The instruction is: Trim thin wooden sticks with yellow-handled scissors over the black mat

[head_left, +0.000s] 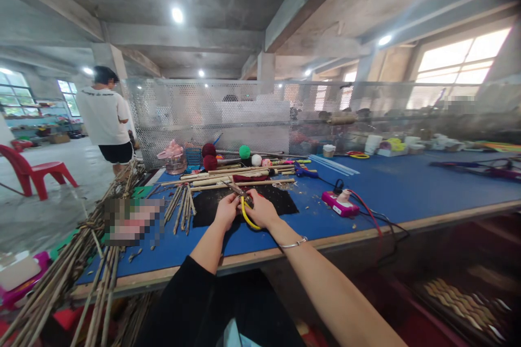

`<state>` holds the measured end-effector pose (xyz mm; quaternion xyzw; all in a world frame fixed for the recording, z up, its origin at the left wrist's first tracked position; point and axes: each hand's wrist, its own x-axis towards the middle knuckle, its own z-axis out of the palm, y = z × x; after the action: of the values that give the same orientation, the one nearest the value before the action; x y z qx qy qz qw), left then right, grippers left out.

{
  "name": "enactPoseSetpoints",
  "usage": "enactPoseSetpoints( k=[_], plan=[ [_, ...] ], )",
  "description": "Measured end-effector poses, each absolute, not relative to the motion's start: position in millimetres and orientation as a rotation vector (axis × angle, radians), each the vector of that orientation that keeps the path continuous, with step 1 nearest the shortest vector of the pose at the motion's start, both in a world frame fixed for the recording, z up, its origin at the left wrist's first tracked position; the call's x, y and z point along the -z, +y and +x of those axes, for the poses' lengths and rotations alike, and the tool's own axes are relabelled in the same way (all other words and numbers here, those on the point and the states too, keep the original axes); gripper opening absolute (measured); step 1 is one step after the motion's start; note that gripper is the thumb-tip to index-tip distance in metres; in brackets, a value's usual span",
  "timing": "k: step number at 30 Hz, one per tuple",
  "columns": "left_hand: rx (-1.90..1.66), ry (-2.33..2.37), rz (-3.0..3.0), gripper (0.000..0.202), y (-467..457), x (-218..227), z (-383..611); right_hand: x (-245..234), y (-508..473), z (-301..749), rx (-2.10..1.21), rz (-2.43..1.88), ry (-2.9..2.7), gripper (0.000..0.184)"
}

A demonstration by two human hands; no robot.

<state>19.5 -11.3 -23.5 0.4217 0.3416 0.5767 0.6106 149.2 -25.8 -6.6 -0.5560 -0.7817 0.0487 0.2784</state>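
Over a black mat (285, 200) on the blue worktable, my right hand (261, 209) is closed on scissors with yellow handles (245, 216). Their blades point up and to the left. My left hand (227, 210) is close beside them with its fingers pinched together; whatever is between the fingertips is too small to make out. Left of the mat lie several short cut twigs (181, 207). Beyond my hands, pale wooden sticks (244, 180) are stacked crosswise.
Long bundled branches (93, 227) lean along the table's left end. Yarn balls (245, 152), a pink-lidded jar (175, 158) and a blue glue gun (305, 171) sit behind. A magenta power strip (340, 204) with cords lies right. A person (105, 119) stands far left, near a red chair (36, 171).
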Motion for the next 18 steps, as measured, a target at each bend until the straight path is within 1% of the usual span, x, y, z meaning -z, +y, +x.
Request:
enactPoseSetpoints(
  k=[3, 9, 18],
  plan=[
    [-1.338, 0.781, 0.970, 0.030, -9.6, 25.4, 19.2, 3.6, -28.2, 148.0, -0.113, -1.548, -2.111, 0.047],
    [-1.327, 0.783, 0.977, 0.029, -9.6, 25.0, 19.3, 2.8, -29.4, 147.5, -0.059, -1.588, -2.113, 0.042],
    [-1.318, 0.817, 0.998, 0.026, -11.4, 23.1, 20.0, 5.2, -25.2, 147.9, -0.047, -1.671, -2.137, 0.041]
  ],
)
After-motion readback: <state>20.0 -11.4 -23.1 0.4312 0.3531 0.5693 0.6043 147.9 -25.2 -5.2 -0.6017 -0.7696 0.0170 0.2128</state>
